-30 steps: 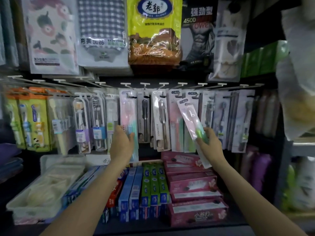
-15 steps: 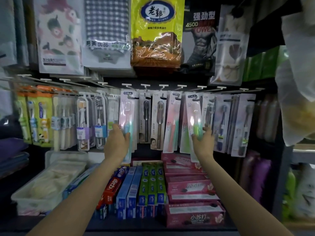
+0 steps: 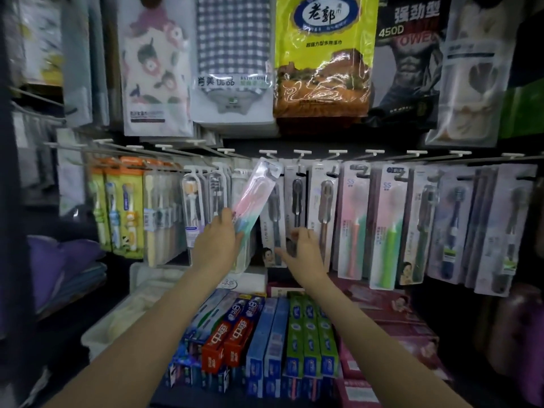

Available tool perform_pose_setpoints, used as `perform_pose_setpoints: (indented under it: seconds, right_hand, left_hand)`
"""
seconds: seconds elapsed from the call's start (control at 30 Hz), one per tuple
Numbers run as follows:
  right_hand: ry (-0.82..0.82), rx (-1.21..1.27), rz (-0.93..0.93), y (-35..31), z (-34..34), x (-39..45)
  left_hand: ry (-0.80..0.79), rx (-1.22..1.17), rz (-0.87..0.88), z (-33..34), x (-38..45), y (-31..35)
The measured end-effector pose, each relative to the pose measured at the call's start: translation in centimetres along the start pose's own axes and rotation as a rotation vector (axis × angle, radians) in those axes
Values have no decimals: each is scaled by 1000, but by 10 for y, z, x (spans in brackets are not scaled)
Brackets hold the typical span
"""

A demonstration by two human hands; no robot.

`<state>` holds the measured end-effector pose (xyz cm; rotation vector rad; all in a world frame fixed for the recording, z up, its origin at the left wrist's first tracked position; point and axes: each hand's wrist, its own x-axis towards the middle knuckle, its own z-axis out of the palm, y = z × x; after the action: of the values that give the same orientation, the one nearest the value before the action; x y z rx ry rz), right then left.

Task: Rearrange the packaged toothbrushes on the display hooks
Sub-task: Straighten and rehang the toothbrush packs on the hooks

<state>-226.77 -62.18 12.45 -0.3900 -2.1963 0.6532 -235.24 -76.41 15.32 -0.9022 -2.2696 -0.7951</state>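
At hook row, L of centre: my left hand (image 3: 216, 245) grips the pink/teal toothbrush pack (image 3: 253, 195) by its lower end, pack tilted, top near a hook (image 3: 269, 154). Card + blister looks light, stiff-ish, slick, so prob. best held at card edges. R of it my right hand (image 3: 303, 251) pinches the dark-brush pack (image 3: 297, 207), which hangs on its hook.

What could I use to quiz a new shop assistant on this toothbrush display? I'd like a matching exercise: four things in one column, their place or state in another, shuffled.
Column 1
1. pink-and-teal toothbrush pack
2. green-handled toothbrush pack
3. red toothpaste boxes
4. yellow bag

Column 2
A. lying on the shelf below the hooks
B. tilted, held by the left hand
C. hanging straight, right of the right hand
D. hanging in the row above the toothbrushes

Pairs: 1-B, 2-C, 3-A, 4-D
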Motion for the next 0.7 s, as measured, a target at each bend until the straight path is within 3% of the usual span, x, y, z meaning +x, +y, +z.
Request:
perform_pose_setpoints:
  seconds: [0.17, 0.3, 0.5, 0.7]
  right_hand:
    - [81, 132, 189, -10, 35, 29]
    - [130, 134, 237, -12, 53, 37]
    - [163, 261, 92, -6, 33, 14]
    - [141, 0, -17, 10, -27, 16]
  left_hand:
    - [57, 135, 90, -2, 7, -16]
    - [56, 130, 124, 1, 9, -21]
    - [56, 64, 151, 10, 10, -22]
    - [67, -38, 157, 15, 9, -21]
